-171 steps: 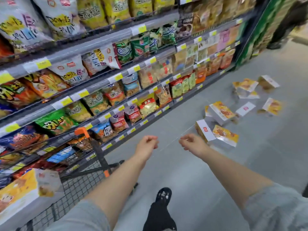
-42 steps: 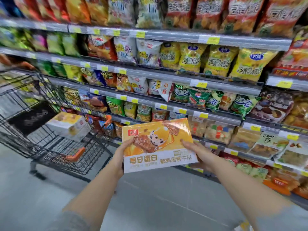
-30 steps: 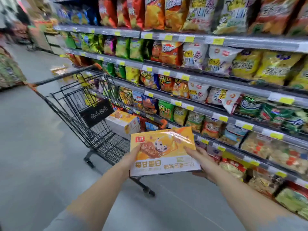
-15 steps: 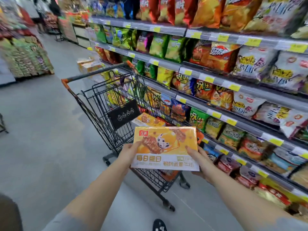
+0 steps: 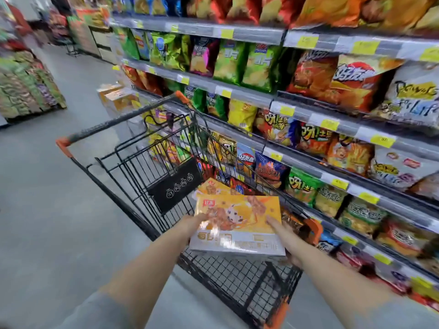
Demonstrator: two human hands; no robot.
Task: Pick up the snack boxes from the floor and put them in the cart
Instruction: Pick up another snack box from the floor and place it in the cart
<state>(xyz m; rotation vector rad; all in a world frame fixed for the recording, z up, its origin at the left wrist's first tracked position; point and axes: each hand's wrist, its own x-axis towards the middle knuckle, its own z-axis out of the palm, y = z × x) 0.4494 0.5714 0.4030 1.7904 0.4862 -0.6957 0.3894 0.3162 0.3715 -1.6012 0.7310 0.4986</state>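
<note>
Clerk: Nearest first. Status of the grips?

Inspector: Found the left grip (image 5: 190,225) grasping the snack box (image 5: 237,224) at its left edge; too blurred there to tell the finger placement. Found the right grip (image 5: 286,241) grasping the same box at its right edge, thumb laid on the printed face, fingers hidden underneath. Noted a grey sleeve (image 5: 95,309) on the left forearm, nearer than the cart.

Clerk: Position of the box?

Inspector: Held roughly flat, printed face up, above the cart (image 5: 237,279), over the near end of its basket. Cannot tell whether touching the near rim.

Clerk: Contents of the cart?

Inspector: Logged a second box (image 5: 213,186) with the same yellow print inside the basket, just beyond the held one and partly covered by it. Logged a black flap panel (image 5: 175,186) toward the far end of the cart, and past it a dark handle (image 5: 118,128) with orange end caps. Logged orange corner guards (image 5: 313,229) at the cart's near end.

Clerk: Surroundings?

Inspector: Recorded shelves (image 5: 249,96) close along the right side of the cart, packed with snack bags (image 5: 230,60), with yellow price tags (image 5: 225,33) along the edges. Recorded grey floor (image 5: 47,210) to the left of the cart. Recorded stacked yellow cartons (image 5: 118,98) beyond the cart's handle, blurred. Recorded a low display of green packs (image 5: 26,84) well to the left of the cart, across the aisle.
</note>
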